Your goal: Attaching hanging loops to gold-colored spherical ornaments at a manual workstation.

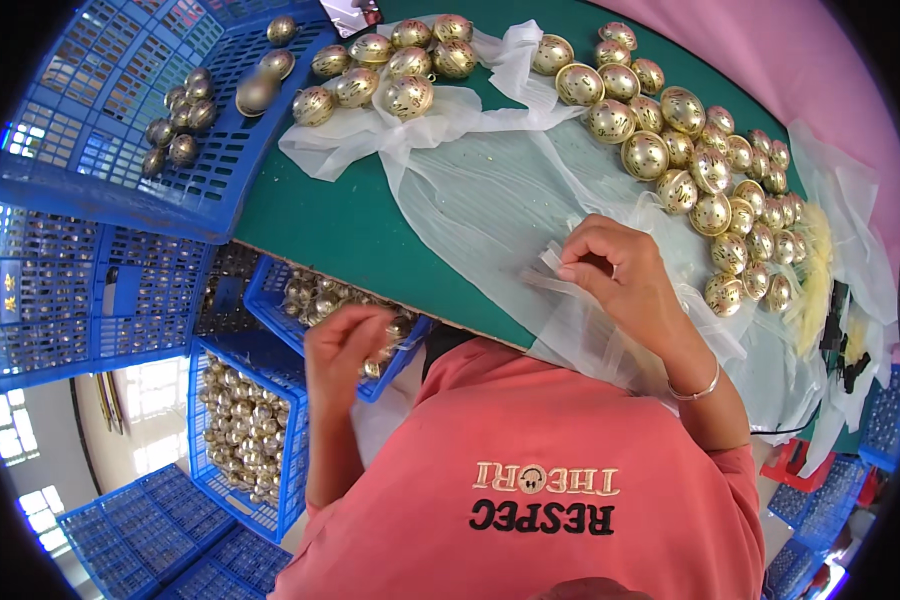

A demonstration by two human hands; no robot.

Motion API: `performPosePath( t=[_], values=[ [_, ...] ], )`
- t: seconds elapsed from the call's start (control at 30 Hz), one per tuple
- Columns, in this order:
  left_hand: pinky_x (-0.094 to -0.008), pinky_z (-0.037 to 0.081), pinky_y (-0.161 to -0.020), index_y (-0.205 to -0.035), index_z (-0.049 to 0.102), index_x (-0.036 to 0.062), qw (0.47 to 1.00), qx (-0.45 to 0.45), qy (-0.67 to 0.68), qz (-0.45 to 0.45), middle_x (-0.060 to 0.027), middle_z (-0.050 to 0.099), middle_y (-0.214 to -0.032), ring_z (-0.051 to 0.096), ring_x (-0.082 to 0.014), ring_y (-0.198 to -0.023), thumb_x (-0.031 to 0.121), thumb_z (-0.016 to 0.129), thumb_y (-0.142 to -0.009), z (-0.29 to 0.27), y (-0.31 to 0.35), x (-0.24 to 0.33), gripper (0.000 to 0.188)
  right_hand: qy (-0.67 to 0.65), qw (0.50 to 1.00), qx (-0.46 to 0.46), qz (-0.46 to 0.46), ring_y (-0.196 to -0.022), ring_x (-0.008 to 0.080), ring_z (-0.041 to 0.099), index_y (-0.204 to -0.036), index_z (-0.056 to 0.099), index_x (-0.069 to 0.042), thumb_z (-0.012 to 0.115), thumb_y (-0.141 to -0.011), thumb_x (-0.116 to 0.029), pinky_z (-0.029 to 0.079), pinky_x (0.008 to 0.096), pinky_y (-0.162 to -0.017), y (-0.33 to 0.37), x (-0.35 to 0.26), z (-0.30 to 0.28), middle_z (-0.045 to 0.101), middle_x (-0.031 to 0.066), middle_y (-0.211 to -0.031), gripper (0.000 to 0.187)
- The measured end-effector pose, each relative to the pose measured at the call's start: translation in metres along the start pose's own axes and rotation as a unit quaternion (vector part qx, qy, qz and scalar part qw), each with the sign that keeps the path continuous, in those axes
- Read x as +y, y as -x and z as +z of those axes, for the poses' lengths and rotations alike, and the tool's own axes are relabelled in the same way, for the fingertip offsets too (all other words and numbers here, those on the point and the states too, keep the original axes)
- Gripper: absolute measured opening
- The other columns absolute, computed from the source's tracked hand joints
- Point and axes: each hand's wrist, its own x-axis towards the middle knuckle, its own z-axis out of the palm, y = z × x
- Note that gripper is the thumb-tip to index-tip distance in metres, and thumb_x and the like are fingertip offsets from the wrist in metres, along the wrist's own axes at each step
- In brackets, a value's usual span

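Observation:
My right hand [620, 280] is closed in a pinch above the green table, its thumb and forefinger on a thin translucent white strip [548, 260]. Beneath it a crumpled, see-through white sheet [470, 205] spreads across the tabletop. My left hand [338, 355] is off the table's near edge, beside a blue crate [263, 290] of gold balls [315, 296]. Its fingers look curled, but motion blur hides whether anything is in them. Shiny gold jingle-bell-like balls [645, 155] with raised rims and dark markings lie in a long cluster at the far right.
A smaller group of gold balls [410, 62] rests on sheeting at the far left. A blue crate [225, 190] tilts beside the table with several balls inside. Below it stands a full blue crate [292, 450]. Pale yellow fluffy material [815, 265] lies at the right edge.

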Motion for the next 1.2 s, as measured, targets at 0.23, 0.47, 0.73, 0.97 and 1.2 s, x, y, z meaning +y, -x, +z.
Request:
performPosePath(
  t=[0.23, 0.47, 0.73, 0.97, 1.2],
  values=[
    [-0.0205, 0.048, -0.07, -0.127, 0.052, -0.0017, 0.965, -0.231, 0.094, 0.087, -0.0092, 0.059, -0.115, 0.059, -0.0082, -0.08, -0.006, 0.065, -0.081, 0.123, -0.043, 0.063, 0.048, -0.041, 0.999, 0.011, -0.013, -0.07, 0.0113, 0.052, -0.085, 0.061, 0.003, 0.065, -0.082, 0.002, 0.04, 0.0254, -0.061, 0.014, -0.028, -0.01, 0.059, 0.006, -0.084, 0.005],
    [-0.0201, 0.048, -0.062, -0.106, 0.061, -0.0027, 0.965, -0.244, 0.018, 0.099, -0.0033, 0.065, -0.086, 0.058, -0.0068, -0.071, -0.002, 0.068, -0.083, 0.145, -0.054, 0.071, 0.024, 0.026, 0.997, 0.022, -0.07, -0.074, 0.0151, 0.051, -0.084, 0.058, 0.001, 0.064, -0.085, -0.006, 0.041, 0.0285, -0.069, 0.023, -0.032, -0.04, 0.059, 0.0063, -0.084, 0.009],
    [-0.0213, 0.048, -0.056, -0.105, 0.062, 0.0005, 0.952, -0.218, 0.212, 0.043, -0.0051, 0.066, -0.078, 0.06, -0.0087, -0.063, 0.003, 0.067, -0.086, 0.145, -0.051, 0.106, 0.02, -0.022, 0.998, 0.046, -0.027, -0.078, 0.0139, 0.051, -0.08, 0.061, 0.0, 0.066, -0.085, -0.008, 0.041, 0.0284, -0.071, 0.008, -0.043, -0.036, 0.058, 0.0049, -0.084, 0.01],
    [-0.0222, 0.045, -0.055, -0.091, 0.068, -0.0011, 0.948, -0.299, 0.001, 0.105, -0.0043, 0.067, -0.075, 0.06, -0.0086, -0.063, 0.004, 0.07, -0.083, 0.117, -0.074, 0.106, 0.009, -0.272, 0.961, 0.055, 0.006, -0.074, 0.0132, 0.053, -0.087, 0.061, -0.001, 0.062, -0.09, -0.012, 0.043, 0.0276, -0.07, -0.007, -0.056, -0.032, 0.059, 0.0057, -0.082, 0.011],
    [-0.0278, 0.045, -0.059, -0.079, 0.071, 0.0002, 0.894, -0.353, -0.188, 0.202, -0.0056, 0.065, -0.07, 0.061, -0.0152, -0.064, 0.009, 0.073, -0.075, 0.1, -0.124, 0.168, 0.01, -0.469, 0.883, 0.02, 0.03, -0.056, 0.0101, 0.048, -0.092, 0.053, -0.004, 0.059, -0.095, -0.021, 0.041, 0.0237, -0.052, -0.014, -0.063, -0.067, 0.057, 0.0072, -0.077, 0.018]
  ],
)
